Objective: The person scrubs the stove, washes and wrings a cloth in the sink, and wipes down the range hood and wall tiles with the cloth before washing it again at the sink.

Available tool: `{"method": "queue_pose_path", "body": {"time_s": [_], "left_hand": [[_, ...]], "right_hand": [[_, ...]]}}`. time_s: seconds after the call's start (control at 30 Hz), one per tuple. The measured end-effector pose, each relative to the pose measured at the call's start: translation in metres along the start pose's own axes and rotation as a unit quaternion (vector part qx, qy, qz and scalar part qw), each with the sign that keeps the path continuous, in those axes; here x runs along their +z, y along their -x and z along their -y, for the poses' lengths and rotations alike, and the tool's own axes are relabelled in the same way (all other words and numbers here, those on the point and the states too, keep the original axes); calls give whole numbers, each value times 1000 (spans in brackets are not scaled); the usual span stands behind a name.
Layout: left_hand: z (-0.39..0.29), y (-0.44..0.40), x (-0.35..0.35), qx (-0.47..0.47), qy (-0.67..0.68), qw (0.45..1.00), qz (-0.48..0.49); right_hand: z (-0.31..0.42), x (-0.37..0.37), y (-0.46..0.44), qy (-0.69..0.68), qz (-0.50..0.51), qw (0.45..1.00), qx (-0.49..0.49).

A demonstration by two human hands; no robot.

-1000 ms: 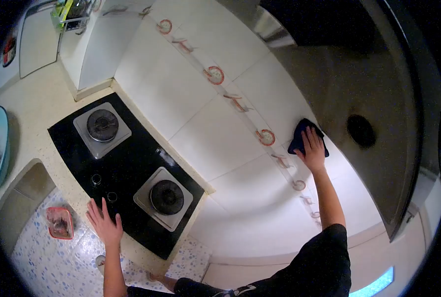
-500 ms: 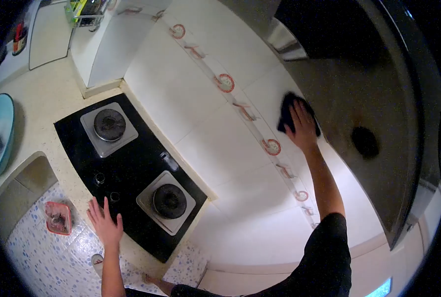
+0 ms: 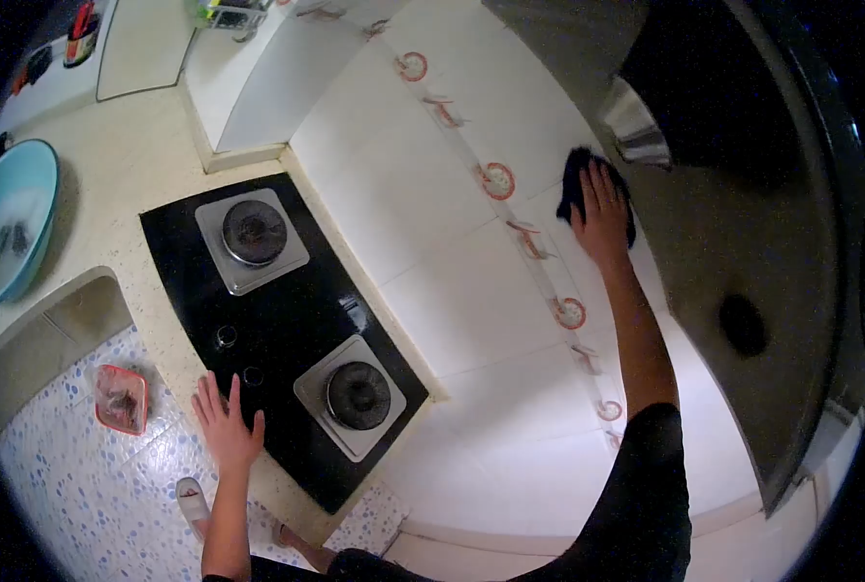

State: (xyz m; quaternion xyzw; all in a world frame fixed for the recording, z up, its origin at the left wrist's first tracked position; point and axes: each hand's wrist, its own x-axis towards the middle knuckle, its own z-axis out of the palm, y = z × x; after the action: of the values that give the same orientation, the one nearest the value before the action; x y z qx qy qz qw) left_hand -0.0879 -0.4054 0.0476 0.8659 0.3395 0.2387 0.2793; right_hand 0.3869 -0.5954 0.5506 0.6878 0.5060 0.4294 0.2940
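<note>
A dark cloth (image 3: 574, 184) lies against the white tiled wall (image 3: 423, 281), close to the lower edge of the range hood (image 3: 704, 223). My right hand (image 3: 602, 209) is spread flat over it and presses it to the tiles; part of the cloth is covered by the palm. My left hand (image 3: 227, 427) rests, fingers apart and holding nothing, at the front edge of the black gas stove (image 3: 287, 320), near its two knobs (image 3: 252, 376). Two burners (image 3: 359, 396) sit on square metal plates.
A blue basin (image 3: 39, 223) with dark items in it stands on the counter (image 3: 112, 175) at the left. On the patterned floor is a red-rimmed container (image 3: 122, 400), near my slippered foot (image 3: 192, 500). A wire rack (image 3: 233, 15) hangs above a wall corner.
My right hand has slid the cloth upward along the wall, towards the far end. My left hand stays at the stove's edge. The camera view has shifted, moving the stove rightward in the picture.
</note>
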Motion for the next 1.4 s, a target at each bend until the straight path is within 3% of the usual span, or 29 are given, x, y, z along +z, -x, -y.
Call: {"method": "queue_pose_path", "body": {"time_s": [0.17,0.3,0.5,0.6,0.73,0.93,1.27,1.4], "left_hand": [[-2,-1,-3,-15,6,1000,10],[1,-1,1,-16,1,1000,11],[3,-2,-2,-29,22,999,27],[9,-1,3,-25,23,999,30],[10,-1,1,-15,29,999,33],[5,0,-3,-33,29,999,25],[8,-1,-1,-55,50,997,2],[20,-41,-26,-92,48,994,-19]], "right_hand": [[26,30,-107,-13,-31,999,17],[27,37,-102,11,-26,999,37],[1,-7,35,-31,99,994,33],[-11,-34,130,26,101,994,41],[1,-66,157,51,139,987,66],[4,-30,89,27,40,999,-8],[42,7,-40,21,51,998,22],[46,18,-76,32,52,998,14]]}}
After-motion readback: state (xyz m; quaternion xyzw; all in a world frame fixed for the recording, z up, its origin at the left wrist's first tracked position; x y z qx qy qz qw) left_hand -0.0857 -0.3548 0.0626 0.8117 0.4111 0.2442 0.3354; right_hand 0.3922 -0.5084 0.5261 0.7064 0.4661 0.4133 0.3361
